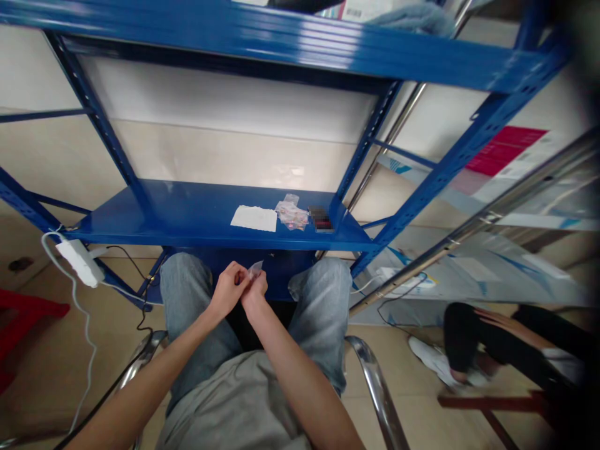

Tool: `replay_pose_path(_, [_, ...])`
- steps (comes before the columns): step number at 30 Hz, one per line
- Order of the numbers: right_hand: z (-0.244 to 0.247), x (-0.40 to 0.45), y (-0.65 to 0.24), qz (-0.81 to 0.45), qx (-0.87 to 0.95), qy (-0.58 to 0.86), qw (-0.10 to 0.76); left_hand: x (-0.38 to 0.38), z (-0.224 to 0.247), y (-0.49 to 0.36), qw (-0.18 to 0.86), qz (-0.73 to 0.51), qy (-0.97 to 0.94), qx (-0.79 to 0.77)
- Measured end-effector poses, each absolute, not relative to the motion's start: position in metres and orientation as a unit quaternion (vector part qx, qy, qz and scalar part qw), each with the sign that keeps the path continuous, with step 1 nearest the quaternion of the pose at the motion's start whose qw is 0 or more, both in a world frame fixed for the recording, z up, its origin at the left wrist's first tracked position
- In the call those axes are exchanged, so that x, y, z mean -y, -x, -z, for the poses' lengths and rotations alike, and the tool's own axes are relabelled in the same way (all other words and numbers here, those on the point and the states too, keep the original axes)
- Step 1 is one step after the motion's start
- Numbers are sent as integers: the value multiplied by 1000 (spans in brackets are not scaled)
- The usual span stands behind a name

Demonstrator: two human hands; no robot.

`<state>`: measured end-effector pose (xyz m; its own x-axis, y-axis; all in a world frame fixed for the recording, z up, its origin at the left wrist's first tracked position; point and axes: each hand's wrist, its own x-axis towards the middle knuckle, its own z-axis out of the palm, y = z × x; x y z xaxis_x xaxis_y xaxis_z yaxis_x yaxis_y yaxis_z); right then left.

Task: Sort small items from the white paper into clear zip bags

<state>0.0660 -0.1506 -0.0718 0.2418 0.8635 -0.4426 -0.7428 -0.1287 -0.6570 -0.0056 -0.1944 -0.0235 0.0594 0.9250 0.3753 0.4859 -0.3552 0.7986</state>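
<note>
Both my hands meet above my lap, in front of the blue shelf's edge. A small clear plastic bag (pixel 255 268) sticks up between them. Closed fingers of my left hand (pixel 230 284) pinch at the bag's near side. My right hand (pixel 255 289) is curled around its lower part, and its fingers partly hide what is inside. On the shelf (pixel 197 209) ahead lie a white sheet of paper (pixel 254 218), a heap of small clear bags (pixel 292 213) and a dark compartment box (pixel 321 220) with reddish contents.
A white power strip (pixel 80 262) with cables hangs at the shelf's left post. Overhead runs a blue beam (pixel 281 40). Chrome chair arms (pixel 375 381) flank me. To the right are a metal rail (pixel 459 237) and a seated person (pixel 497 331). A red stool (pixel 28 319) stands left.
</note>
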Motion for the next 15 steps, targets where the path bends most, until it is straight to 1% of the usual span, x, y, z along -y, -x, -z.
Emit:
replay_pose_path(5, [69,140,-65,-660,-18,438,610,191,22,10,246,-446,-692,-512])
replay_pose_path(8, [63,139,-62,-657,-45,437,612,189,23,14,251,-451,-655,-551])
replay_pose_path(11, [60,141,-58,-665,-46,432,607,186,25,17,258,-458,-634,-568])
replay_pose_path(15, [63,142,-56,-666,2,422,616,185,25,17,252,-471,-648,-543])
